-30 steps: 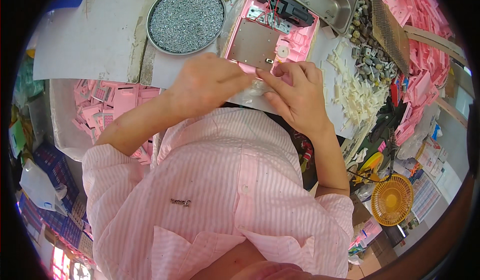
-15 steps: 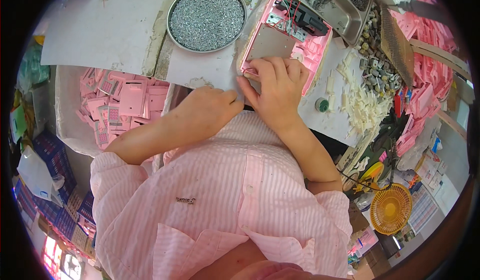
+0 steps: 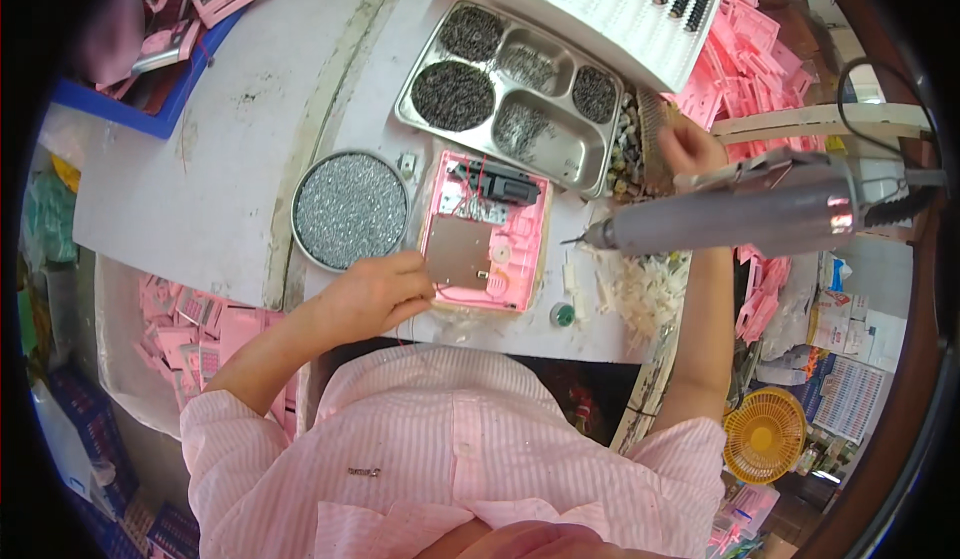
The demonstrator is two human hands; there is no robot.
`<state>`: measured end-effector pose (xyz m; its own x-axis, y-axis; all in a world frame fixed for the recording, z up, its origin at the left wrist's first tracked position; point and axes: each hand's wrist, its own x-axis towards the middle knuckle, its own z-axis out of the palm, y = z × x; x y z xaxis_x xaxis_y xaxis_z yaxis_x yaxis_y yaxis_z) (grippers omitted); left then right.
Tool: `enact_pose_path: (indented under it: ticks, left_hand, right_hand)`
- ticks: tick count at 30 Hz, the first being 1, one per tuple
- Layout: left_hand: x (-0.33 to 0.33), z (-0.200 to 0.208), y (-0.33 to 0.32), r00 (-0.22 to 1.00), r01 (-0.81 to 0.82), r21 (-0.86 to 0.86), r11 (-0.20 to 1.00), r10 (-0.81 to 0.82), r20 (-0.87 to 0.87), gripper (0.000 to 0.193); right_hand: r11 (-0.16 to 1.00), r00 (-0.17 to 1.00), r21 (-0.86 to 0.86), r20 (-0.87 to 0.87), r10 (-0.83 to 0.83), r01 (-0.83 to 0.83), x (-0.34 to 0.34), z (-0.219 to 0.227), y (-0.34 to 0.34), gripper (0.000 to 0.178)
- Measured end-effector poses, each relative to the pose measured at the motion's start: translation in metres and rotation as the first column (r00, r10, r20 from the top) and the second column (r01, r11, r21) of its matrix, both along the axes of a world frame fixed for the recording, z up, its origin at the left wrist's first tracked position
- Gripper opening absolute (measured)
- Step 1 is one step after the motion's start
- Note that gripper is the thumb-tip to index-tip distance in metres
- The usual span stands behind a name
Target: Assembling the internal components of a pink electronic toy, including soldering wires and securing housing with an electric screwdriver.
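An opened pink plastic casing (image 3: 515, 284) lies on the table in front of me, with a grey-brown plate (image 3: 462, 252), a black part (image 3: 510, 185) and thin red wires inside. My left hand (image 3: 375, 294) is closed at the casing's near left corner, fingertips together at its edge. Whatever they pinch is too small to make out. Out to the far right, my right hand (image 3: 692, 149) has curled fingers beside a heap of small metal parts (image 3: 628, 159). A grey electric screwdriver (image 3: 730, 209) hangs in front of that wrist, so part of the hand is hidden.
Left of the casing stands a round pan of screws (image 3: 350, 209). Beyond it lies a steel compartment tray (image 3: 480, 137) of small parts, then a white rack (image 3: 590, 9). White plastic pieces (image 3: 640, 299) and a small green round item (image 3: 562, 314) lie to the right.
My right hand has left the casing and reached far right, past the screwdriver. My left hand has come to the casing's near left corner. The view has shifted, showing more of the table's far side.
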<state>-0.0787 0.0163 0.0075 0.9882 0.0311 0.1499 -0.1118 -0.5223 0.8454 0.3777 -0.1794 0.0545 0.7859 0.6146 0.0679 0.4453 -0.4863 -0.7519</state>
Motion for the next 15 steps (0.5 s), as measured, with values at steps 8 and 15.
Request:
enact_pose_path:
  ticks: [8, 15]
  left_hand:
    - [-0.007, 0.001, -0.001, 0.997, -0.042, -0.001, 0.999, 0.042, -0.068, 0.012]
    - [-0.007, 0.000, -0.006, 0.997, -0.071, -0.031, 0.997, 0.070, -0.009, 0.013]
  right_hand:
    - [0.978, 0.221, -0.075, 0.968, 0.118, -0.192, 0.043, 0.017, 0.282, 0.019]
    - [0.925, 0.265, 0.016, 0.960, 0.092, -0.379, 0.084, 0.016, 0.306, 0.017]
